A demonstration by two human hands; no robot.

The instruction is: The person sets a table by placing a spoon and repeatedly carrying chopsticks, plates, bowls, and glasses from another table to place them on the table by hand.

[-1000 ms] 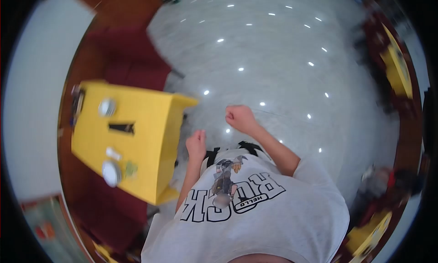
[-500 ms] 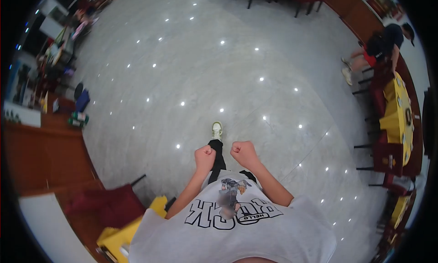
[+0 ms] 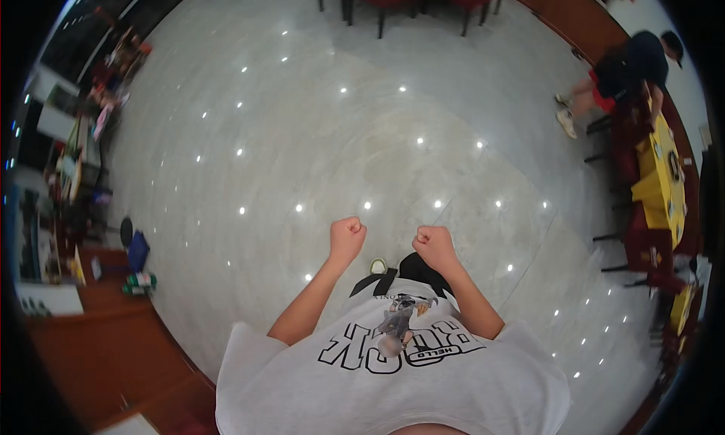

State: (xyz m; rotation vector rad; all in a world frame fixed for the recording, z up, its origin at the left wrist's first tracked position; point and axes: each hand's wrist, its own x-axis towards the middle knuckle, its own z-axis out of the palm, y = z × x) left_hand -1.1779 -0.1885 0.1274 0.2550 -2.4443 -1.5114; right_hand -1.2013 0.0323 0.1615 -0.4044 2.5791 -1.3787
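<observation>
Both of my hands are raised in front of my body over the tiled floor, closed into fists with nothing showing in them. My left hand [image 3: 348, 239] is the more forward of the two, its thumb folded over the fingers. Apart from it, to the right, is my right hand [image 3: 436, 246], curled the same way. Below them are my white printed T-shirt [image 3: 393, 390] and dark trousers [image 3: 423, 273]. One white and green shoe [image 3: 377, 266] shows between the hands; the other foot is hidden.
Glossy grey floor [image 3: 302, 133] stretches ahead. On the right, a person [image 3: 634, 65] leans over a table with a yellow cloth [image 3: 655, 182] and dark red chairs [image 3: 648, 246]. More chairs [image 3: 381, 1] stand far ahead. A wooden counter [image 3: 98, 352] and green-and-white bottles [image 3: 140, 283] are on the left.
I have moved forward: the far chairs look nearer and the red chair at lower left has mostly left view. My fists have swung slightly and stand further apart. The stretched-out foot has drawn back.
</observation>
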